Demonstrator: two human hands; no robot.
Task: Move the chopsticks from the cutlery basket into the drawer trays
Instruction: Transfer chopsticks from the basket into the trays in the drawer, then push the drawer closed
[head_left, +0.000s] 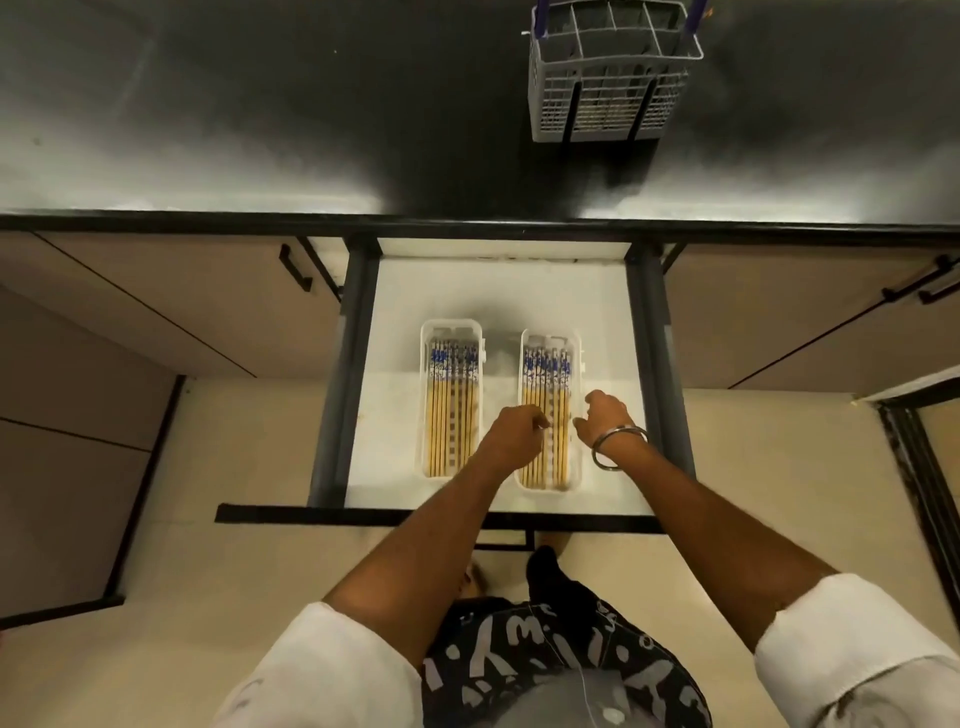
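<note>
Two white trays lie side by side in the open drawer (498, 296). The left tray (451, 328) and the right tray (549, 336) each hold several yellow chopsticks with blue-and-white tops. My left hand (511, 431) rests at the left rim of the right tray, its fingertips touching the chopsticks (550, 384) there. My right hand (605, 415), with a metal bangle on the wrist, hovers at that tray's right rim, fingers curled and apart, holding nothing. The grey cutlery basket (608, 78) stands on the dark counter, far right; no chopsticks show in it.
The drawer's dark front edge (363, 514) juts out toward my legs. Cabinet doors with black handles (296, 267) flank the drawer. The dark counter (260, 104) spans the top of the view.
</note>
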